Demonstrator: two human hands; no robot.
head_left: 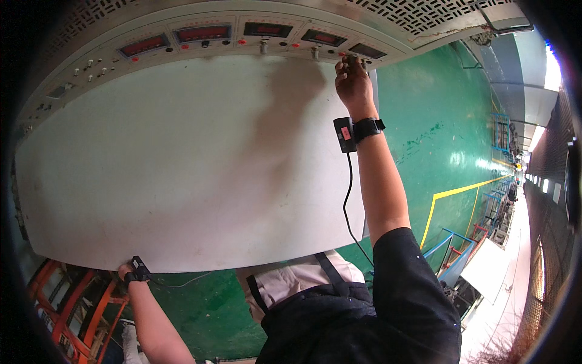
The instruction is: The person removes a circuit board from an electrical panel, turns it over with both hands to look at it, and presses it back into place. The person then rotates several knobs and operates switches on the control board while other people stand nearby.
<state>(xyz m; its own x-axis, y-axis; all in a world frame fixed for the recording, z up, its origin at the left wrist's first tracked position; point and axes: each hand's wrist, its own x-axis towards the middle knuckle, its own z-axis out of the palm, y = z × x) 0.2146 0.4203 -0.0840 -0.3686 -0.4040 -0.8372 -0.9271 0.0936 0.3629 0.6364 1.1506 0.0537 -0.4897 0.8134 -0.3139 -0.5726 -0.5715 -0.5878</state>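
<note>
My right hand (354,84) reaches up to the far right end of an instrument panel (212,51), just below its last display (367,51). Its fingers are curled together against the panel; whatever they hold is hidden by the hand. Small metal knobs, one a silver knob (315,53) left of the hand, stand out below neighbouring displays. At the near left edge of the white tabletop (182,182), my left hand (125,269) rests by the rim, its fingers mostly hidden. Each wrist wears a strapped black device, such as the box (345,134) on the right.
Red and black terminals and small switches (91,71) line the panel, below a perforated metal housing (418,13). An orange metal rack (73,303) stands beyond the near left edge. Green floor (418,121) with yellow lines lies to the right, where blue-framed carts (451,249) stand.
</note>
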